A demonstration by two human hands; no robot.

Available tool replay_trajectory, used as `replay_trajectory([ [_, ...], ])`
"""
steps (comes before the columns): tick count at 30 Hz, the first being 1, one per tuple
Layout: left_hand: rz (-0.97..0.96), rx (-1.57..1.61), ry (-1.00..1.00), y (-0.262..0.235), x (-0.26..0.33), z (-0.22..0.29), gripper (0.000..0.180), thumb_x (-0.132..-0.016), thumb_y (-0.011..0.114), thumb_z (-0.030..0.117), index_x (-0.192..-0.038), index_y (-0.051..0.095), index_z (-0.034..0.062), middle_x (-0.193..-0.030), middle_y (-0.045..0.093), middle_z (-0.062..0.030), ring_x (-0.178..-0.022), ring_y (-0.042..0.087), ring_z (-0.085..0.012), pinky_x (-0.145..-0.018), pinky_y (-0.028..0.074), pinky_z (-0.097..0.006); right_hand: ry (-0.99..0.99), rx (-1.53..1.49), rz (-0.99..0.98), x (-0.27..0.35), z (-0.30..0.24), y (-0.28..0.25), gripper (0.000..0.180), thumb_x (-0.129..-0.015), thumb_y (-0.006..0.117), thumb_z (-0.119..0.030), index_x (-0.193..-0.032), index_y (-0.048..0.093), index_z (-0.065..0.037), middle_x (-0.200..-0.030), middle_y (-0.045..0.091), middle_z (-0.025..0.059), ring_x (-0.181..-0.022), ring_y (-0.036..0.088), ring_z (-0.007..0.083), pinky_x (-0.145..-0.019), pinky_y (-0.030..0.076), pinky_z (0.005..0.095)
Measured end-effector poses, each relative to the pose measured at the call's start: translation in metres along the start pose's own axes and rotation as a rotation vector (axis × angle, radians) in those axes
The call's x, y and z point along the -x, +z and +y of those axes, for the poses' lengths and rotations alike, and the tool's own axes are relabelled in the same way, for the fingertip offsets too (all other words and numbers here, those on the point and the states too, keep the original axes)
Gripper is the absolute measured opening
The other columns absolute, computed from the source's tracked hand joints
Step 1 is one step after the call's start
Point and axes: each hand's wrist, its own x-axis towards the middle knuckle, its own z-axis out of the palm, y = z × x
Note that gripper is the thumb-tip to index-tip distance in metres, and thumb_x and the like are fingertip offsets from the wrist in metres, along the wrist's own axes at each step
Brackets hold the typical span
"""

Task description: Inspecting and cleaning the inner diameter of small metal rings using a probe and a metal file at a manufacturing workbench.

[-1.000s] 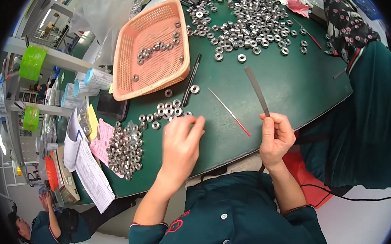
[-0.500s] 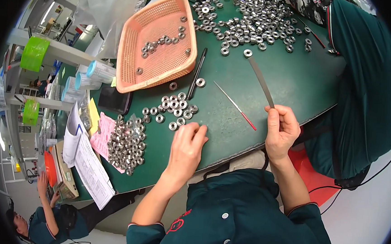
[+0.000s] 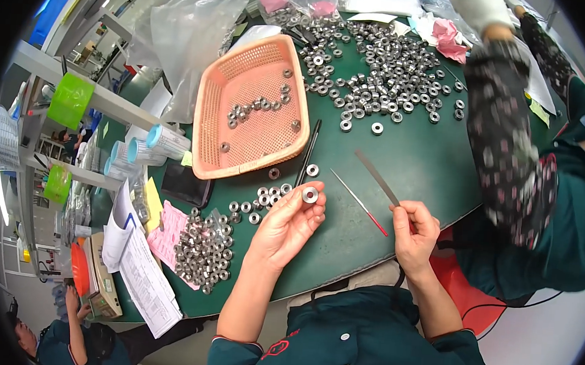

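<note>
The thin grey strip (image 3: 376,177) runs slantwise above the worktop (image 3: 423,151), its free end pointing far and left, its near end in the right hand (image 3: 416,233). The metal ring (image 3: 305,195) sits at the left hand's fingertips, in front of a cluster of loose rings (image 3: 255,218) — its flat face and hole turned up toward the head.

The left hand (image 3: 285,233) is palm up, thumb and fingers pinching the ring; the right hand pinches the strip between thumb and curled fingers. Both forearms come in from the near side, with a red-handled tool (image 3: 359,204) lying between the hands, roughly parallel to the strip.

Half a second ago the left hand was back up, down beside the cluster; now it has turned over with a ring. The strip leans further left, and a co-worker's gloved hand (image 3: 479,12) has come in at far right.
</note>
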Motion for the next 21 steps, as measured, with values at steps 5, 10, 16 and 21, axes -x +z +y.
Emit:
replay_trajectory([
  [5,-0.012,-0.022,0.008,-0.009,-0.005,-0.001,0.032,-0.09,0.05,0.018,-0.114,0.049,-0.004,-0.095,0.057,-0.0101,-0.082,0.055,-0.0137,-0.077,0.047,-0.026,0.008,0.008,-0.035,-0.002,0.0,0.001,0.006,-0.081,0.059,-0.002,-0.078,0.056,0.001,-0.05,0.043,-0.0042,-0.043,0.034,0.0019,-0.04,0.024,0.0198],
  [10,0.15,-1.255,0.311,0.016,0.003,-0.002,0.02,-0.085,0.055,0.007,-0.103,0.056,0.0008,-0.089,0.057,-0.0079,-0.078,0.055,-0.0161,-0.071,0.044,-0.026,-0.003,0.037,-0.047,-0.006,0.003,-0.001,0.005,-0.081,0.06,-0.002,-0.078,0.056,0.001,-0.05,0.044,-0.0034,-0.043,0.035,0.0022,-0.04,0.025,0.0198],
  [16,0.176,-2.269,0.747,0.013,0.018,0.0,0.034,-0.062,0.054,-0.008,-0.094,0.058,0.0024,-0.093,0.049,-0.0118,-0.087,0.048,-0.0269,-0.072,0.036,-0.036,-0.007,0.014,-0.057,-0.005,-0.001,-0.002,0.005,-0.08,0.06,-0.001,-0.078,0.056,0.002,-0.05,0.045,-0.003,-0.043,0.036,0.002,-0.039,0.026,0.0195],
  [21,0.046,-2.163,0.965,0.047,-0.008,0.008,0.03,-0.062,0.059,-0.005,-0.092,0.057,0.0009,-0.085,0.05,-0.0103,-0.078,0.049,-0.026,-0.066,0.038,-0.035,-0.037,-0.036,0.047,0.0,0.004,-0.003,0.005,-0.081,0.059,-0.001,-0.078,0.057,0.002,-0.051,0.045,-0.0034,-0.042,0.036,0.0018,-0.039,0.026,0.019],
])
